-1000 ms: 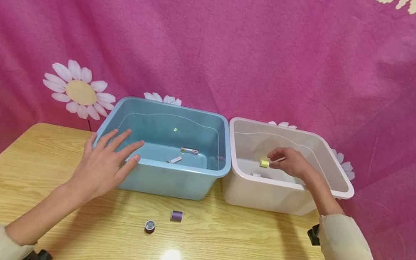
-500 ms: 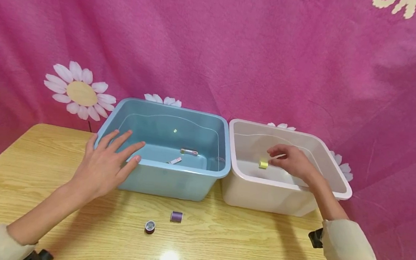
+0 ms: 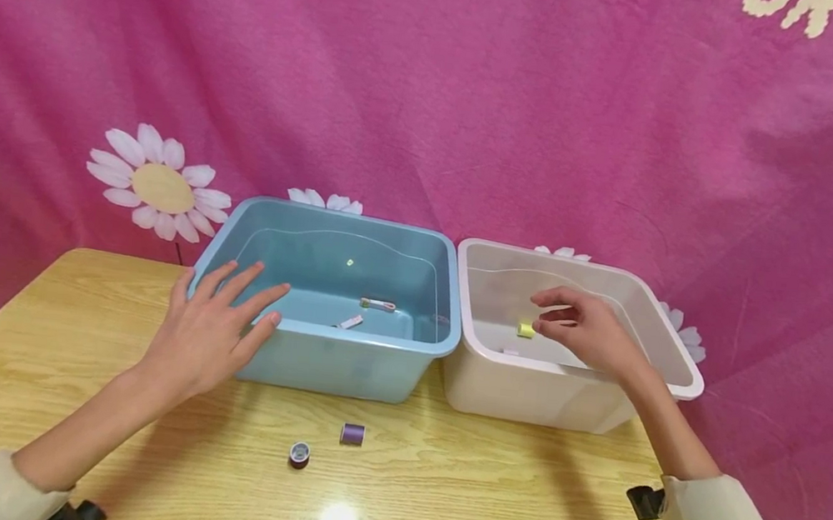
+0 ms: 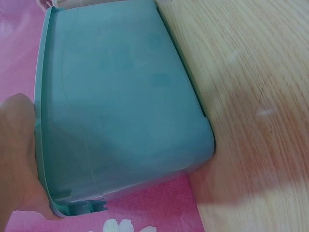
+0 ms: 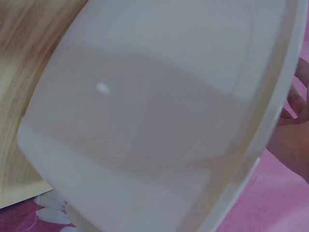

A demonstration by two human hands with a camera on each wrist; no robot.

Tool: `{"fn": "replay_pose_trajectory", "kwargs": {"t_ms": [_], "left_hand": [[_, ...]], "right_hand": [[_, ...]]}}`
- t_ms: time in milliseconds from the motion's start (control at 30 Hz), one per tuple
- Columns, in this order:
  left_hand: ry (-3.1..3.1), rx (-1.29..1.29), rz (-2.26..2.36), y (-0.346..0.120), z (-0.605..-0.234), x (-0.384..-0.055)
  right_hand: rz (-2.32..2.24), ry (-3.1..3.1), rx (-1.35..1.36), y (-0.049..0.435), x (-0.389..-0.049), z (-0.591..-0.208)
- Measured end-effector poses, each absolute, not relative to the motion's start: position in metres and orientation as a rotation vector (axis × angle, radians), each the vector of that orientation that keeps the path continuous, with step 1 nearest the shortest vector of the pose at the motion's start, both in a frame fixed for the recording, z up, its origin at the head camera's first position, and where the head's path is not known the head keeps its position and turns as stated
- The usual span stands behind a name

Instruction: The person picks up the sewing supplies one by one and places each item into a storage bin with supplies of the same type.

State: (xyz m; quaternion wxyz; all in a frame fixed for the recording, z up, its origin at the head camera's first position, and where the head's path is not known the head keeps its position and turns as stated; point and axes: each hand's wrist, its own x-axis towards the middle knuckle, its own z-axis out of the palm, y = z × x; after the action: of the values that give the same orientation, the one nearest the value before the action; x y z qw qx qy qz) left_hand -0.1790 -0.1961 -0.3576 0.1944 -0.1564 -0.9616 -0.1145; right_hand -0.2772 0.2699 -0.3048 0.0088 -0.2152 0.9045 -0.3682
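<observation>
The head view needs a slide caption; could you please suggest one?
Yellow spool in pale bin beside blue bin; purple spool and dark spool on table.

Head view. Left hand [image 3: 200,331], left of centre: fingers [image 3: 239,284] straight, spread; left forearm [image 3: 100,418] toward lower left. Right hand [image 3: 586,331], right of centre: fingers loosely bent, thumb [image 3: 553,332] apart; right forearm [image 3: 664,422] toward lower right.

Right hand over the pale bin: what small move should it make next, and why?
Probably move the right hand toward the purple spool: the hand appears to hold nothing, the yellow spool lies inside the pale bin, and the purple spool lies on the table.
</observation>
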Motion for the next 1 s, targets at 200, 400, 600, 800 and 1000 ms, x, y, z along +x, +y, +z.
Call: {"fn": "replay_pose_trajectory", "kwargs": {"t_ms": [200,400,600,800,1000], "left_hand": [[-2.695,-0.436,-0.306,-0.197,-0.358,-0.178],[-2.691,-0.433,-0.308,-0.198,-0.358,-0.179],[-2.667,-0.432,-0.298,-0.199,-0.357,-0.18],[-2.669,-0.434,-0.307,-0.199,-0.358,-0.18],[-2.674,-0.438,-0.31,-0.198,-0.359,-0.179]], "right_hand": [[-1.199,2.792,-0.784,0.262,-0.26,-0.3],[-1.283,2.706,-0.878,0.25,-0.243,-0.3],[-1.36,2.641,-1.009,0.232,-0.226,-0.305],[-1.386,2.587,-1.013,0.217,-0.209,-0.313],[-1.367,2.508,-0.983,0.202,-0.2,-0.327]]}}
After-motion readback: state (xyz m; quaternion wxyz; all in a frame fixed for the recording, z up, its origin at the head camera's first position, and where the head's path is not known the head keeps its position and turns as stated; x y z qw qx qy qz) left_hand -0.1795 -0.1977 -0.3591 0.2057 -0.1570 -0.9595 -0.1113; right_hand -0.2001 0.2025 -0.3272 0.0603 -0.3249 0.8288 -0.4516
